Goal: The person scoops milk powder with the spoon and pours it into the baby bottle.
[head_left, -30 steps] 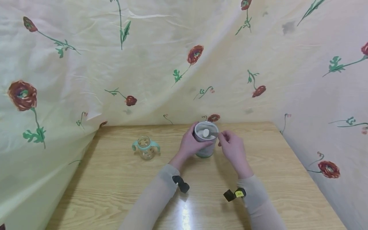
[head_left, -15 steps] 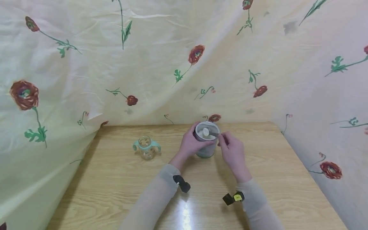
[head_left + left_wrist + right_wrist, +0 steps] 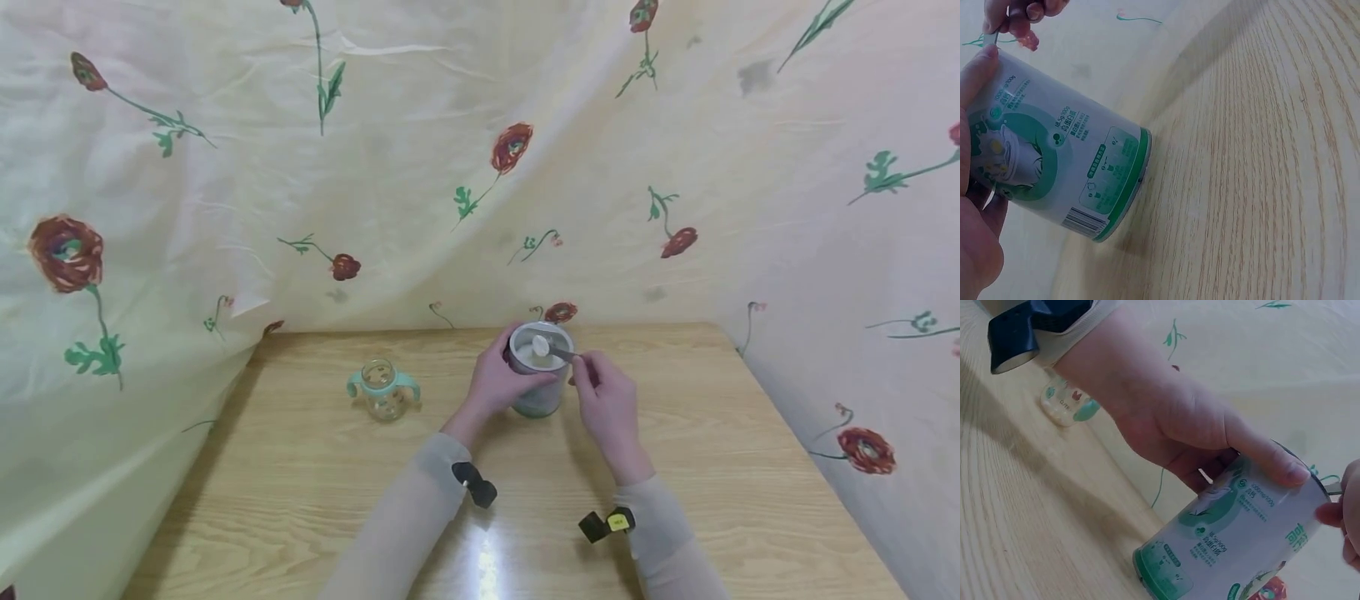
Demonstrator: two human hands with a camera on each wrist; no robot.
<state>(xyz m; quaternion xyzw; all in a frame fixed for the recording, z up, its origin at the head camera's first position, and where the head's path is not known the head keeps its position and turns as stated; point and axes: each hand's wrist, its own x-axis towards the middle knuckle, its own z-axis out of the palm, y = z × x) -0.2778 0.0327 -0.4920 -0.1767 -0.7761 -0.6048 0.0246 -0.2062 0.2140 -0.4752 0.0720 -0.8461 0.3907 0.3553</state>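
left hand (image 3: 497,377) clamped round the upper part of a white-and-green can (image 3: 538,398), thumb across the near side just below the rim; can's open mouth faces up beside that grip. right hand (image 3: 609,393), just right of the can, pinches the handle of a spoon (image 3: 563,353); its bowl, pale with white, lies inside the can's mouth, left of the pinch. two-handled clear bottle (image 3: 385,393) stands on the wooden table (image 3: 300,483), well left of the left-hand grip.

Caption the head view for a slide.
Left grip holds an open tin, right grip a scoop at its mouth; a two-handled bottle stands apart.
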